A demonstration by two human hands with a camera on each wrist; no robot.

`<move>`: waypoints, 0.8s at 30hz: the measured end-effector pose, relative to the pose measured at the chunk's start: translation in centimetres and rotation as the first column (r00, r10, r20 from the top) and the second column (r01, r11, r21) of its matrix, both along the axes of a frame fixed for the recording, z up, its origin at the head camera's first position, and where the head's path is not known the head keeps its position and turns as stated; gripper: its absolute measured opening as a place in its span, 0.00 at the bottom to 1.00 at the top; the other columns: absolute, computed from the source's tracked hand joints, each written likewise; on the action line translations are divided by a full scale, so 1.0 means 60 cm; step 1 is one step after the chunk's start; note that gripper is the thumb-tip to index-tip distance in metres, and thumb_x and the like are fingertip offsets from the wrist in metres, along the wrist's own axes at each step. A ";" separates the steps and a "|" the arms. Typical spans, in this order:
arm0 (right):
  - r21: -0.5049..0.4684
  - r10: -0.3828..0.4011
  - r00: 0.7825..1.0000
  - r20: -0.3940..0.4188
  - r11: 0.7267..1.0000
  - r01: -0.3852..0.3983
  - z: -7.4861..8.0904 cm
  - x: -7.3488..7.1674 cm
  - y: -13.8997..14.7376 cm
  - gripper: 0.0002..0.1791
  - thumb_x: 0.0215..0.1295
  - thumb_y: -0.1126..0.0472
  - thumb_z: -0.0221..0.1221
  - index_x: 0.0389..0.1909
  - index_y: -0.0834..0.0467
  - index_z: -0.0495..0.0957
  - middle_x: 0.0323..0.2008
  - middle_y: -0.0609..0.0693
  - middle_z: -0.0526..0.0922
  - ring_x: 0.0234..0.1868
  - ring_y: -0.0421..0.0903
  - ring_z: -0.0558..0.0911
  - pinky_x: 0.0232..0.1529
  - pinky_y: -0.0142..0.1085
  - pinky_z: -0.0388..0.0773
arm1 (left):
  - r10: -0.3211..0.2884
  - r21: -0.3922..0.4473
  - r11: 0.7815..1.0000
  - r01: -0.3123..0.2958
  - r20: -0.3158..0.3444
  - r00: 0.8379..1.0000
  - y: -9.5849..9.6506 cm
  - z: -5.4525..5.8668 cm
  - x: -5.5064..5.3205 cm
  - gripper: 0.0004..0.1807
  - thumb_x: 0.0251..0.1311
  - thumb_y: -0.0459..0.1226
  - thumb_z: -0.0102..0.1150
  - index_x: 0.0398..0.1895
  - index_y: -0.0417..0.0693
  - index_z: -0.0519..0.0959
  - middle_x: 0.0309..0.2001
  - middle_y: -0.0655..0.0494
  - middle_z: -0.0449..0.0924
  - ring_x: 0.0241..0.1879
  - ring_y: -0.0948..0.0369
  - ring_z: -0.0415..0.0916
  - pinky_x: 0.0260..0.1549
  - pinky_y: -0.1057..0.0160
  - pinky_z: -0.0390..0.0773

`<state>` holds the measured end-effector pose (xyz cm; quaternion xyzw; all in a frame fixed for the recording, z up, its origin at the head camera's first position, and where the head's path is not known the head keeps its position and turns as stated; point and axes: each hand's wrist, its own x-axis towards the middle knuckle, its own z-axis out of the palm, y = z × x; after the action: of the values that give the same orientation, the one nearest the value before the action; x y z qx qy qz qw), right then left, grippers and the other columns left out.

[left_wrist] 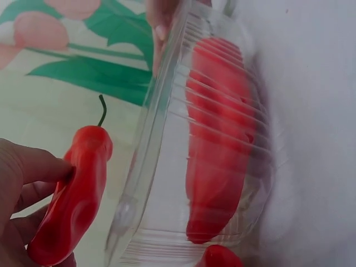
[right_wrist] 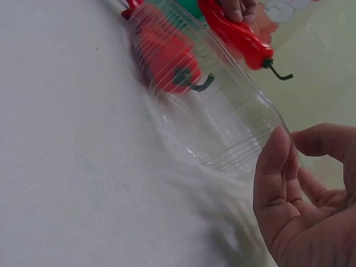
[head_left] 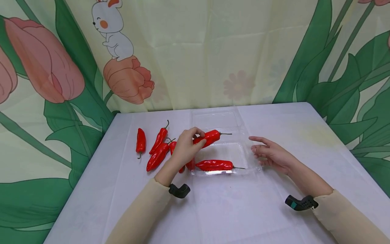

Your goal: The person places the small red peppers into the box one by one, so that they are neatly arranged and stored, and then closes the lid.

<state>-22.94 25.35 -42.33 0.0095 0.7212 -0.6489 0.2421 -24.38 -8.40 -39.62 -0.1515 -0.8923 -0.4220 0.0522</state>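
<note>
"Holding what, in the head view, is the left hand?"

"One red pepper, pinched in the fingers; located above a clear container, stem pointing right; inside the container, along its near side, one lying pepper, stem likewise to the right; clear lid, laid back on the far side; right hand, at the container's right edge; one black device at each wrist, by a cream sleeve."

"And to the container's left?"

"Single pepper, farthest left, stem toward the person; upper pepper, stem pointing away; lower pepper, just beside it; further red peppers, partly hidden by the left hand, exact count not to be told; white surface beneath all; printed curtain behind, with tulips and a white rabbit."

"Left wrist view?"

"Red pepper, left fingers narrow on its body, green stem free; container wall, ribbed, apart from it; lying pepper, seen through that wall."

"Right wrist view?"

"Right hand, thumb and finger pinching the container's rim; lying pepper within, well apart from these fingers, curved stem toward them; red pepper, above the rim, left fingers upon it."
</note>
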 end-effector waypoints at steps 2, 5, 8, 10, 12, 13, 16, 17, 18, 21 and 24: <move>0.001 -0.001 1.000 0.002 1.000 0.001 0.000 0.000 0.000 0.38 0.76 0.53 0.58 0.81 0.50 0.52 0.47 0.48 0.75 0.41 0.40 0.78 0.40 0.31 0.83 | -0.008 -0.002 1.000 0.008 0.012 1.000 0.003 0.000 0.000 0.18 0.61 0.39 0.71 0.53 0.49 0.81 0.51 0.51 0.82 0.50 0.55 0.76 0.42 0.57 0.87; 0.002 -0.004 1.000 0.009 1.000 0.004 0.001 0.000 -0.001 0.38 0.76 0.52 0.59 0.81 0.49 0.52 0.48 0.48 0.75 0.42 0.41 0.78 0.40 0.30 0.83 | -0.015 -0.009 1.000 0.015 0.031 0.999 0.007 -0.001 0.000 0.18 0.62 0.39 0.71 0.54 0.49 0.81 0.51 0.51 0.82 0.50 0.55 0.76 0.44 0.57 0.87; -0.004 -0.005 1.000 0.012 1.000 0.005 0.003 0.000 -0.002 0.39 0.76 0.52 0.59 0.81 0.49 0.52 0.48 0.48 0.75 0.42 0.41 0.78 0.40 0.30 0.83 | -0.025 -0.024 0.999 0.026 0.036 0.999 0.009 -0.006 -0.001 0.17 0.63 0.39 0.70 0.54 0.50 0.81 0.53 0.52 0.82 0.51 0.56 0.76 0.45 0.57 0.87; -0.006 -0.004 1.000 0.012 1.000 0.004 0.003 0.001 -0.002 0.39 0.76 0.53 0.59 0.81 0.49 0.52 0.48 0.48 0.75 0.42 0.41 0.78 0.40 0.30 0.83 | -0.041 -0.034 0.999 0.042 0.031 0.999 0.011 -0.009 -0.003 0.17 0.64 0.39 0.70 0.54 0.50 0.81 0.53 0.52 0.82 0.51 0.56 0.76 0.46 0.57 0.86; -0.008 -0.002 1.000 0.009 1.000 0.002 0.003 0.001 -0.002 0.38 0.77 0.53 0.58 0.81 0.50 0.52 0.49 0.48 0.74 0.42 0.41 0.78 0.40 0.30 0.83 | -0.059 -0.043 0.997 0.060 0.027 0.998 0.014 -0.011 -0.003 0.16 0.64 0.38 0.70 0.54 0.50 0.81 0.54 0.53 0.83 0.51 0.56 0.76 0.47 0.57 0.86; -0.007 -0.001 1.000 0.007 1.000 0.001 0.002 0.001 -0.002 0.38 0.77 0.53 0.58 0.81 0.50 0.52 0.49 0.48 0.74 0.42 0.41 0.78 0.40 0.30 0.83 | -0.068 -0.048 0.996 0.069 0.028 0.997 0.015 -0.012 -0.003 0.16 0.64 0.38 0.70 0.53 0.50 0.81 0.54 0.53 0.82 0.51 0.56 0.76 0.47 0.58 0.86; 0.000 0.002 1.000 0.003 1.000 -0.002 0.000 0.000 -0.002 0.39 0.77 0.53 0.58 0.81 0.50 0.51 0.50 0.48 0.74 0.42 0.40 0.78 0.40 0.31 0.83 | -0.095 -0.069 0.993 0.096 0.023 0.995 0.020 -0.014 -0.004 0.16 0.64 0.38 0.70 0.53 0.50 0.81 0.54 0.53 0.82 0.52 0.56 0.75 0.47 0.58 0.86; 0.004 0.001 1.000 0.002 1.000 -0.001 0.000 0.000 -0.003 0.39 0.77 0.53 0.58 0.81 0.50 0.51 0.50 0.48 0.74 0.42 0.41 0.78 0.40 0.31 0.83 | -0.103 -0.078 0.992 0.104 0.021 0.994 0.022 -0.015 -0.004 0.16 0.63 0.38 0.70 0.54 0.50 0.81 0.54 0.53 0.82 0.52 0.56 0.75 0.47 0.59 0.86; 0.008 0.001 1.000 0.002 1.000 -0.001 -0.001 -0.001 -0.003 0.39 0.76 0.53 0.58 0.81 0.50 0.51 0.49 0.48 0.74 0.42 0.41 0.78 0.40 0.31 0.83 | -0.110 -0.090 0.990 0.111 0.018 0.994 0.024 -0.015 -0.004 0.16 0.63 0.38 0.70 0.54 0.51 0.81 0.54 0.53 0.82 0.52 0.56 0.75 0.47 0.59 0.86; 0.015 -0.002 1.000 0.002 1.000 0.002 0.000 -0.001 -0.004 0.39 0.76 0.53 0.58 0.81 0.50 0.51 0.50 0.48 0.74 0.43 0.41 0.77 0.40 0.31 0.83 | -0.130 -0.127 0.983 0.129 0.000 0.991 0.027 -0.018 -0.006 0.18 0.62 0.38 0.71 0.54 0.50 0.81 0.53 0.53 0.83 0.51 0.56 0.75 0.45 0.60 0.86; 0.018 -0.002 1.000 0.001 1.000 0.002 0.001 -0.001 -0.004 0.39 0.76 0.53 0.58 0.81 0.50 0.51 0.51 0.49 0.73 0.43 0.41 0.77 0.40 0.31 0.83 | -0.138 -0.162 0.978 0.134 -0.013 0.990 0.029 -0.022 -0.008 0.18 0.61 0.38 0.72 0.54 0.50 0.82 0.50 0.54 0.84 0.50 0.57 0.76 0.43 0.61 0.85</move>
<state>-22.99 25.10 -42.28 0.0126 0.7269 -0.6426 0.2419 -24.86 -6.65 -40.95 -0.2209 -0.9104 -0.3491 0.0218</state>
